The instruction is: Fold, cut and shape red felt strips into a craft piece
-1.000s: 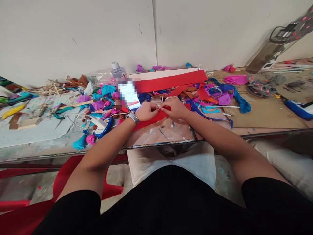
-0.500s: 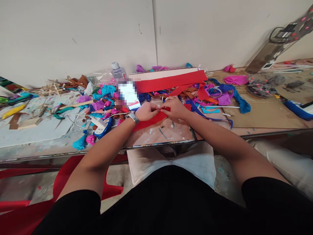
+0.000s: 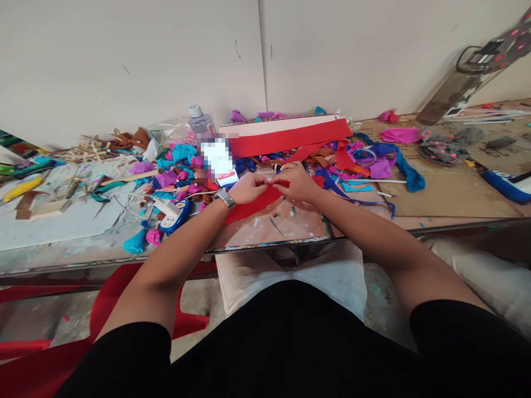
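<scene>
Barely shifted, left hand (image 3: 248, 188) and right hand (image 3: 295, 183) still pinch the red strip (image 3: 253, 205) over the cluttered table (image 3: 62, 221), white wall (image 3: 124, 55) behind.

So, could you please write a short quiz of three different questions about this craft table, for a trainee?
1. True or false: both hands pinch the red strip.
2. Which wrist carries the watch: A left, B right?
3. Fill in: the plastic bottle stands near the ____.

Key: 1 true, the left hand and the right hand meet on it. 2 A. 3 wall.
</scene>
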{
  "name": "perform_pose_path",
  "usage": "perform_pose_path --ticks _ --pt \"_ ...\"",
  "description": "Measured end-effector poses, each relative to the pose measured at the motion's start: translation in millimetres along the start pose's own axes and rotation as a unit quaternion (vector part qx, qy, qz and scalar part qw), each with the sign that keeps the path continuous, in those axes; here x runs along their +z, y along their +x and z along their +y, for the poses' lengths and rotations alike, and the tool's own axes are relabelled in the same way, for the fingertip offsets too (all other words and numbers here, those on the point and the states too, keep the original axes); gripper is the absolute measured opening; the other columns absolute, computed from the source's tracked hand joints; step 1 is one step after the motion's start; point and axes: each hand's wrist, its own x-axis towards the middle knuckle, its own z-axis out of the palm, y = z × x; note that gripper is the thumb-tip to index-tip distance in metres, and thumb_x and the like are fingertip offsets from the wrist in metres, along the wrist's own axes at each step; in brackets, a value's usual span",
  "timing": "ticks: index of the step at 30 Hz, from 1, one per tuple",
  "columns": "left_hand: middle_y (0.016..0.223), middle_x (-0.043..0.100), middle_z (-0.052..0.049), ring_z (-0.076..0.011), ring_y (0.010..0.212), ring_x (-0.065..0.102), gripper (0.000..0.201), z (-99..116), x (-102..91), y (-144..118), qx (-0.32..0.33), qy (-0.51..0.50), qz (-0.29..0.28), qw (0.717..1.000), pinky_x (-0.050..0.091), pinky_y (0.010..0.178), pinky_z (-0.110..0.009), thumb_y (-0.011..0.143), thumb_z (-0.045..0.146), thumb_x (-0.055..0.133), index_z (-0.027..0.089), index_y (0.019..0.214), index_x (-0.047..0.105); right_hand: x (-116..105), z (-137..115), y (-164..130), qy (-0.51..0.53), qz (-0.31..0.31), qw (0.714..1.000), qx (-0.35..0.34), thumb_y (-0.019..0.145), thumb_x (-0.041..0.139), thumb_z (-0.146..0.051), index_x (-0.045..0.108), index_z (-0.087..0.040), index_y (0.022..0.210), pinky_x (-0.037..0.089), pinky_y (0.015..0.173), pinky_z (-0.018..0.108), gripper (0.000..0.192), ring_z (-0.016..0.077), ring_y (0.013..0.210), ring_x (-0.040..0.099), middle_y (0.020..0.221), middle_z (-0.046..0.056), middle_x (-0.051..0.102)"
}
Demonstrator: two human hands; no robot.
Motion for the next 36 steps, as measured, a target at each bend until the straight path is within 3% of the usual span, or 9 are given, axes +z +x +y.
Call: perform_pose_path --ticks 11,21,36 --pt "0.073 0.067 0.000 -0.0142 0.066 0.050 0.035 -3.2 -2.5 2.7 -0.020 -0.065 -0.003 0.998 0.039 0.067 -0.029 0.087 0.041 0.058 0.012 0.088 0.079 -0.9 -1.3 0.9 0.003 0.027 0.999 -0.018 0.106 0.059 -0.046 0.088 -0.028 0.103 0.036 0.097 0.046 0.034 0.0270 0.097 0.069 0.096 0.007 0.085" --pt "0.067 0.062 0.001 -0.0132 0.064 0.046 0.041 2.5 -3.4 1.8 -0.032 -0.087 0.021 0.995 0.037 0.065 -0.028 0.090 0.048 0.059 0.012 0.083 0.078 -2.2 -3.2 0.1 0.005 0.024 0.999 -0.022 0.104 0.061 -0.040 0.087 -0.027 0.104 0.036 0.098 0.048 0.029 0.0284 0.102 0.070 0.105 0.007 0.085" --pt "0.069 0.064 0.000 -0.0136 0.066 0.050 0.036 -0.7 1.5 2.8 0.009 -0.049 0.054 0.997 0.038 0.065 -0.028 0.089 0.045 0.061 0.014 0.078 0.075 -2.5 -5.9 0.4 0.010 0.027 1.000 -0.002 0.100 0.064 -0.037 0.081 -0.023 0.095 0.033 0.098 0.046 0.023 0.0283 0.096 0.069 0.096 0.007 0.083"
